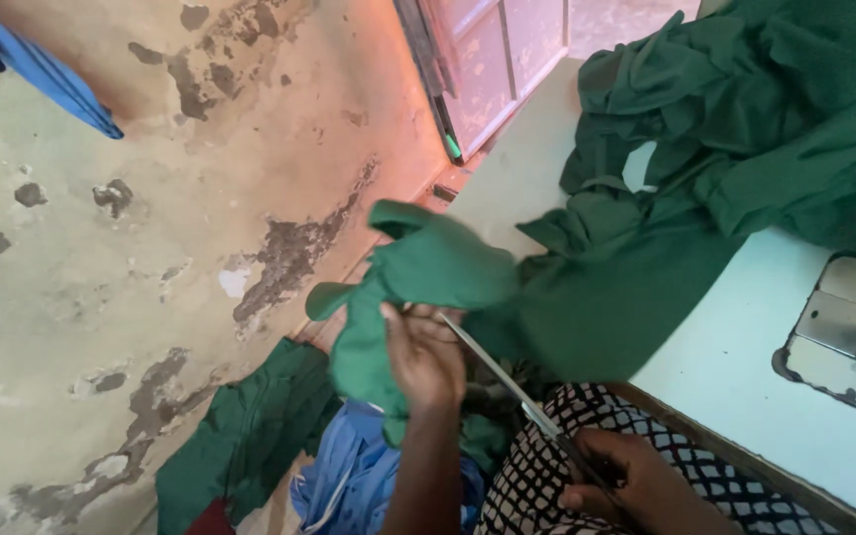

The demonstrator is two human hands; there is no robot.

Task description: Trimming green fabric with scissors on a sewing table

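Two hands share the work: my left hand (423, 357) pinches the green cloth (428, 272) up off the table (735, 367) to keep it taut, while my right hand (636, 481) grips the scissors (517, 391), blades against the fold.

Left hand (426, 359) at centre, gripping a fold of cloth (418, 272) raised just above it. Right hand (636, 476) at five o'clock from the left, closed on scissors (507, 381), blades slanting up toward eleven o'clock and meeting the cloth beside the left hand. Desk (735, 367) at three o'clock, carrying a heaped pile of fabric (745, 109) at one o'clock and a metal plate (849, 337) set into its top at the right edge. On the floor (81, 297) at seven o'clock, more garments (250, 436) lying below the left forearm. Door (497, 59) at twelve o'clock, behind the desk.
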